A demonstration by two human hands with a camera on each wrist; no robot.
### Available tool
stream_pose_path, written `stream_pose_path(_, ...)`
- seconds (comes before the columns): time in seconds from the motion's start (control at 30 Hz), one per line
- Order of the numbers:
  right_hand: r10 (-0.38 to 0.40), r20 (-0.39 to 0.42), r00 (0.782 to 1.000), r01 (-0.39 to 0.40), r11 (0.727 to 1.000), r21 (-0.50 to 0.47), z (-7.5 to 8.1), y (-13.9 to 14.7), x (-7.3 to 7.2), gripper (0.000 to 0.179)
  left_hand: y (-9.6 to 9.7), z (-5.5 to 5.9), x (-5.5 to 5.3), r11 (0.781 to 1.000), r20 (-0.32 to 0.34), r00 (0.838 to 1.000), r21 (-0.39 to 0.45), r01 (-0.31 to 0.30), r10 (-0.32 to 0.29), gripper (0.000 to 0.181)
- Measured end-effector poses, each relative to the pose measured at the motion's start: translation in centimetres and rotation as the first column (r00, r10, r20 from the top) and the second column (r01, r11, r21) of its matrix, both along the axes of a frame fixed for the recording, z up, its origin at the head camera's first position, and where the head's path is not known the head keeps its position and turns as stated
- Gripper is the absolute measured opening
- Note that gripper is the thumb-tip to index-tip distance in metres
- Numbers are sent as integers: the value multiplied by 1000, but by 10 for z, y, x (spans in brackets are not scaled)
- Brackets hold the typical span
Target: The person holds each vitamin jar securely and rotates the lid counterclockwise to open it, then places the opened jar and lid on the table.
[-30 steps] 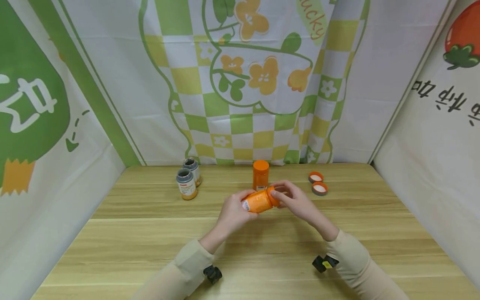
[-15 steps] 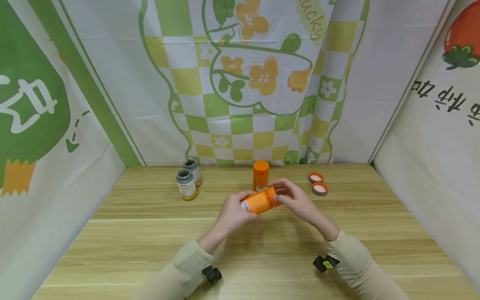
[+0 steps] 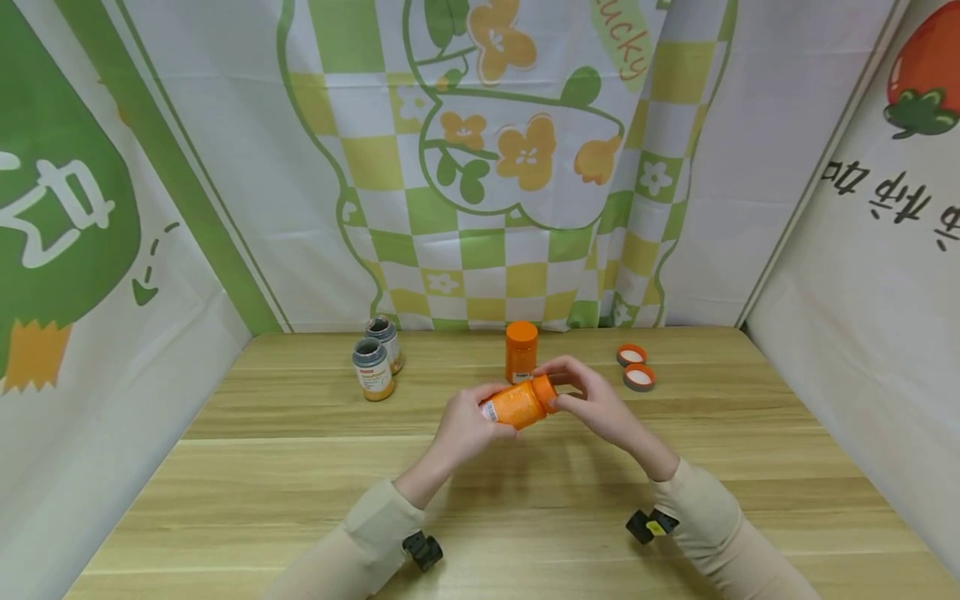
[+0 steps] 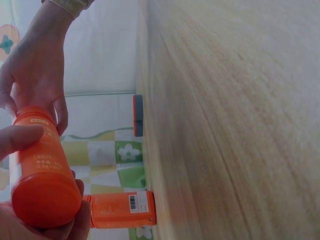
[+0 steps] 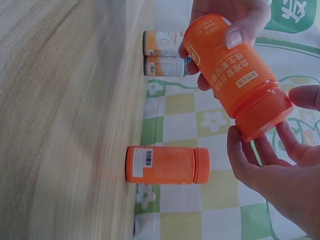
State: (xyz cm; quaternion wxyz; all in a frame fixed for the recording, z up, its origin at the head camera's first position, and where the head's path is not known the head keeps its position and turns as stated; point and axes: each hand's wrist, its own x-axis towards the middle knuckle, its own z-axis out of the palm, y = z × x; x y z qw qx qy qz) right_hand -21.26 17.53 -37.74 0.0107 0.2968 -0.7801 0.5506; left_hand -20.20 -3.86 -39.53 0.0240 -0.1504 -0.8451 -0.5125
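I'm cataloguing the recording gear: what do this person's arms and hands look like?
The long sleeves are beige. A small black device sits at each wrist; the right one shows a yellow patch. The left hand and right hand wear no gloves.

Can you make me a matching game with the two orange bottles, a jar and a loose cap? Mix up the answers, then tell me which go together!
Things
1. Bottle in the left hand
2. Standing bottle
3. Nearer jar
4. Nearer loose cap

How they are
A. Open at the top
B. Flat on the table, white inside
C. Tilted, up off the table
D. Upright, with an orange cap on

Right pairs: 1-C, 2-D, 3-A, 4-B
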Motion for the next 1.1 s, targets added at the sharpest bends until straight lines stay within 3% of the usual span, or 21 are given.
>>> stream_pose_path(0.7, 88, -26, 996, -90, 991, -95, -2, 1, 2, 24, -2, -2, 1, 993, 151, 987, 106, 45, -61, 56)
stream_pose_path(1.1, 104, -55, 993, -109, 989, -97, -2, 2, 2, 24, -2, 0, 2, 993, 168, 984, 114, 44, -63, 55)
